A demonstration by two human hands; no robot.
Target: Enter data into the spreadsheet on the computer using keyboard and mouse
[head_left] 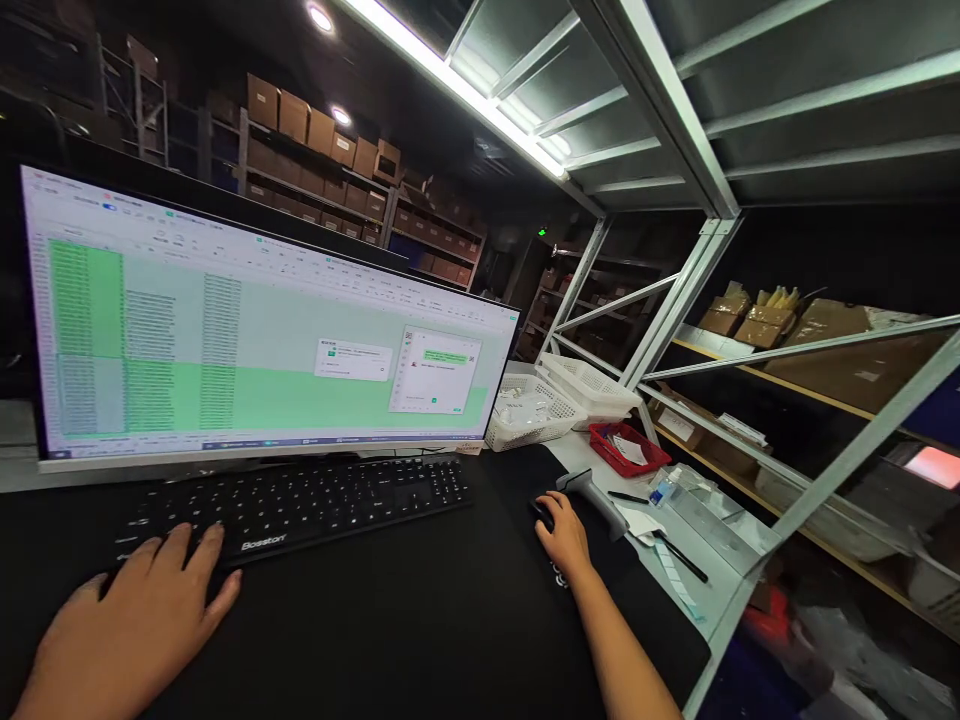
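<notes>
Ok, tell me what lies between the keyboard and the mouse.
In the head view, only bare black desk mat lies between the keyboard and the mouse under the right hand.

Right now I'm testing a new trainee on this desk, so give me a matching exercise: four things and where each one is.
Things:
1. left hand
2. right hand
3. red tray
4. white baskets

Places:
A. on the black mouse
B. right of the monitor, at the back of the desk
C. on the keyboard's front left edge
D. in front of the baskets, towards the shelf frame

Pairs: 1-C, 2-A, 3-D, 4-B
</notes>
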